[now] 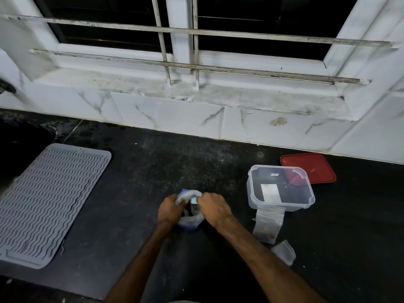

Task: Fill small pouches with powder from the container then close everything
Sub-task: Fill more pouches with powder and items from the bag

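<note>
Upright bag (pixel 189 222), mouth up, in left hand (pixel 169 209) and right hand (pixel 213 205)

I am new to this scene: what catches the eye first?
The left hand and right hand grip a plastic bag on the dark counter. Right of it stands an open clear container, a red lid behind it; a grey ridged mat lies far left.

Grey ribbed mat (pixel 50 200) lies on dark counter (pixel 153 167) below a barred window (pixel 196 33).
</note>
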`<action>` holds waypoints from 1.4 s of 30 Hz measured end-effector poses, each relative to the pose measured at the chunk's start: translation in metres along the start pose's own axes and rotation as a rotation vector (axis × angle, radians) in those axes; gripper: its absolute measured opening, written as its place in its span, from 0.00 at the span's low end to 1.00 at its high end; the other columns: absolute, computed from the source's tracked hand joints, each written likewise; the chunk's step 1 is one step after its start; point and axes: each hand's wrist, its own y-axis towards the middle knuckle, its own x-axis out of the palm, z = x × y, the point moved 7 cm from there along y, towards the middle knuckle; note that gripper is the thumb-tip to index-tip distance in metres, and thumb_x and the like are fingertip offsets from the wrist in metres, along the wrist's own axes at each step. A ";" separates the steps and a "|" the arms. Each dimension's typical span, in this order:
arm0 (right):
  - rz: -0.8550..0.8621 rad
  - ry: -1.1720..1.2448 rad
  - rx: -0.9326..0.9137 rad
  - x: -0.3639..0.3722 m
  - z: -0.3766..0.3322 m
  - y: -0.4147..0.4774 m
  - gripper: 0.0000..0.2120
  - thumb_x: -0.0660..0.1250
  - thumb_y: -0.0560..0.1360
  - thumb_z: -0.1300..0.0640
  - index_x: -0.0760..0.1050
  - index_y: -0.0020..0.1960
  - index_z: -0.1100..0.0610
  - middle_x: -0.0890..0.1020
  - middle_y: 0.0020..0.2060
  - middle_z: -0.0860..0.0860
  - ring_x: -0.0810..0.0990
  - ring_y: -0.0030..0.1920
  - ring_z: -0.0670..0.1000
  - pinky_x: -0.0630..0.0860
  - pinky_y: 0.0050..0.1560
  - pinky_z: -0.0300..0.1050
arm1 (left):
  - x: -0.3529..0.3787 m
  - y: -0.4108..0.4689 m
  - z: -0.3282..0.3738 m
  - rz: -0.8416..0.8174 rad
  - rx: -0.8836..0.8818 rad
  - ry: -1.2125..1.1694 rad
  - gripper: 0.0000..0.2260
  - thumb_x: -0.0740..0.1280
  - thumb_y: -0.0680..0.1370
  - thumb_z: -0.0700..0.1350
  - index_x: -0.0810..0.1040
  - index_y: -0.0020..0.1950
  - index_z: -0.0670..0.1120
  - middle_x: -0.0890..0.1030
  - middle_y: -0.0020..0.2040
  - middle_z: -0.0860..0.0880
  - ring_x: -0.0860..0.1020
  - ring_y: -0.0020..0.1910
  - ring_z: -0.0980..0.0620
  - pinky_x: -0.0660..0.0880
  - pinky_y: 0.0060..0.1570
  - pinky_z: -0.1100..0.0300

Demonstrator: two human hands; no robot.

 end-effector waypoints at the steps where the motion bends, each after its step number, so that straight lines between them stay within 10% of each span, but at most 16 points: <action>1: -0.011 0.000 0.010 0.001 0.003 0.000 0.13 0.61 0.80 0.61 0.75 0.62 0.61 0.80 0.56 0.58 0.80 0.55 0.57 0.76 0.52 0.49 | 0.000 0.001 -0.002 -0.012 -0.019 -0.024 0.09 0.70 0.75 0.47 0.82 0.49 0.41 0.84 0.43 0.46 0.83 0.44 0.47 0.78 0.43 0.53; 8: 0.022 0.158 0.115 -0.004 0.015 0.000 0.11 0.64 0.78 0.57 0.79 0.58 0.59 0.82 0.52 0.56 0.82 0.52 0.56 0.77 0.51 0.49 | 0.003 -0.011 -0.001 -0.106 -0.105 -0.459 0.14 0.76 0.71 0.42 0.77 0.53 0.41 0.83 0.48 0.41 0.83 0.44 0.47 0.79 0.36 0.61; 14: 0.058 0.200 0.151 -0.002 0.019 -0.006 0.12 0.63 0.79 0.58 0.78 0.59 0.60 0.82 0.54 0.56 0.81 0.54 0.56 0.77 0.52 0.49 | 0.008 -0.030 -0.014 -0.123 -0.268 -0.384 0.02 0.69 0.77 0.38 0.78 0.47 0.39 0.81 0.44 0.39 0.80 0.39 0.46 0.79 0.30 0.58; 19: 0.053 0.144 0.122 -0.006 0.013 -0.012 0.12 0.64 0.79 0.59 0.77 0.61 0.60 0.81 0.56 0.56 0.81 0.55 0.55 0.77 0.53 0.48 | -0.010 -0.026 -0.013 0.054 -0.174 -0.406 0.02 0.70 0.76 0.38 0.79 0.48 0.41 0.83 0.46 0.39 0.82 0.48 0.40 0.80 0.51 0.41; 36: -0.023 0.029 0.058 -0.003 0.007 0.004 0.12 0.63 0.79 0.59 0.75 0.62 0.60 0.80 0.56 0.57 0.80 0.54 0.55 0.76 0.52 0.49 | -0.018 -0.025 0.008 0.070 -0.104 -0.097 0.15 0.74 0.71 0.39 0.76 0.56 0.43 0.79 0.51 0.47 0.78 0.46 0.52 0.77 0.46 0.57; 42: 0.040 0.095 0.059 -0.002 0.004 0.005 0.10 0.64 0.79 0.58 0.78 0.58 0.60 0.81 0.53 0.56 0.81 0.52 0.55 0.76 0.50 0.47 | -0.011 -0.033 -0.017 0.023 -0.253 -0.006 0.28 0.67 0.71 0.67 0.76 0.57 0.44 0.79 0.52 0.45 0.80 0.49 0.47 0.80 0.44 0.52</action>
